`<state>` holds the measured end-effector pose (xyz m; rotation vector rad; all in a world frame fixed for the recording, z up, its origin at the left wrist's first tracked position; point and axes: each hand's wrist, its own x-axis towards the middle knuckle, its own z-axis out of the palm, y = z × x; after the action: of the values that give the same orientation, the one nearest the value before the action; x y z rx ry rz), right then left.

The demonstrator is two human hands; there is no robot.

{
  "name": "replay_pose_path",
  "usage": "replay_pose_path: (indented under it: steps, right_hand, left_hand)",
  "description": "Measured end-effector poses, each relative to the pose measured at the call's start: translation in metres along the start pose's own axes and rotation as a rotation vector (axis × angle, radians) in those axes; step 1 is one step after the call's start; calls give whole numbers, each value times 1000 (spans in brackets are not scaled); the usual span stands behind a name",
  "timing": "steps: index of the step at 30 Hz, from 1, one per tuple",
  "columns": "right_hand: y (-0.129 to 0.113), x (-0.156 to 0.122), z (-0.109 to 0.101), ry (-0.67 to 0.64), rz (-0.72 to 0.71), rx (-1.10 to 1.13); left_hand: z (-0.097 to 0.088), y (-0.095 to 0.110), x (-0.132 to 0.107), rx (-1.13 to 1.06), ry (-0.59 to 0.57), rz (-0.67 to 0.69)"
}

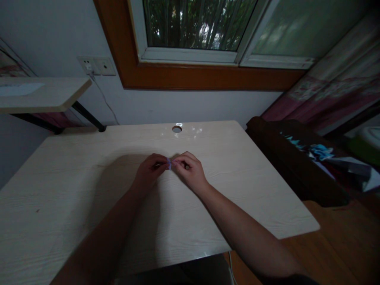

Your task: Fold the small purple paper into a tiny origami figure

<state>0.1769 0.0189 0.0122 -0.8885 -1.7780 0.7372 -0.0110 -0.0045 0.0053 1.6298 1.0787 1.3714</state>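
Both of my hands meet over the middle of a pale wooden table (74, 190). My left hand (150, 171) and my right hand (190, 169) are curled, fingertips pinched together on a small pale purple piece (169, 163), perhaps folded paper, held between them just above the tabletop. Most of the piece is hidden by my fingers.
A round cable hole (177, 129) lies at the table's far edge. A second small table (44, 95) stands at the left, with a wall socket (96, 65) and a cord behind it. A dark wooden bed end (297, 158) with bedding is at the right, and a window (196, 27) is ahead.
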Motion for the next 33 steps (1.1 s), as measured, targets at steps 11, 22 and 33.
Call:
replay_pose_path:
  steps: [11,22,33]
  right_hand:
    - [2,0,-1,-42,-41,-12]
    - [3,-1,-1,-51,-62,-74]
    - [0,-1,-2,-88,-52,-175]
  left_hand:
    - [-2,0,2,178,11,49]
    - [0,-7,-2,22,25,-88]
    - [1,-1,-1,57,45,-119]
